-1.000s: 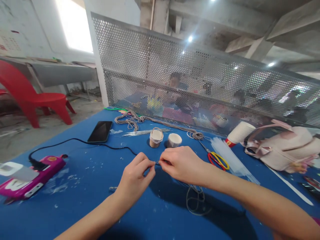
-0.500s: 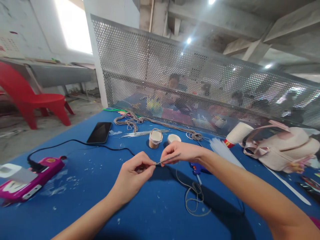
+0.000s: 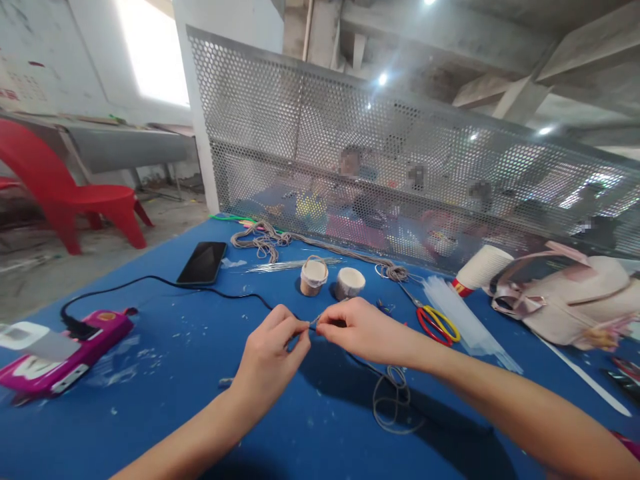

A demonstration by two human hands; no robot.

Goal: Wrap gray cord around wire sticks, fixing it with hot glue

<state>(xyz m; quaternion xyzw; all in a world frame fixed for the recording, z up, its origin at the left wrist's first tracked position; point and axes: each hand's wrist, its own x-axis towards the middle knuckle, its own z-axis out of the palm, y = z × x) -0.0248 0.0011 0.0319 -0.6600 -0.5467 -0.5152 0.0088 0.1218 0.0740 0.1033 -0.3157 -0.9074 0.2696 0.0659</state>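
Observation:
My left hand (image 3: 275,347) and my right hand (image 3: 357,328) meet above the middle of the blue table, each with thumb and fingers pinched. Between their fingertips runs a short stretch of thin grey cord (image 3: 315,321); most of it is covered by the fingers. Loose loops of grey cord (image 3: 393,400) lie on the table below my right wrist. Just beyond my hands stand a small cup with a white top and a cord handle (image 3: 313,277) and a second, handleless one (image 3: 350,283).
Red-and-yellow-handled scissors (image 3: 437,325) lie right of my right hand, beside clear plastic strips (image 3: 465,320). Paper cups (image 3: 483,268) and a pink bag (image 3: 575,293) are farther right. Left are a phone (image 3: 203,263) and a magenta power strip (image 3: 90,353) with a black cable. A perforated metal screen (image 3: 270,120) stands behind.
My right hand has turned and lowered, its fingers now closed near my left fingertips. Less cord shows between them. The scissors and second cup have come into clearer view.

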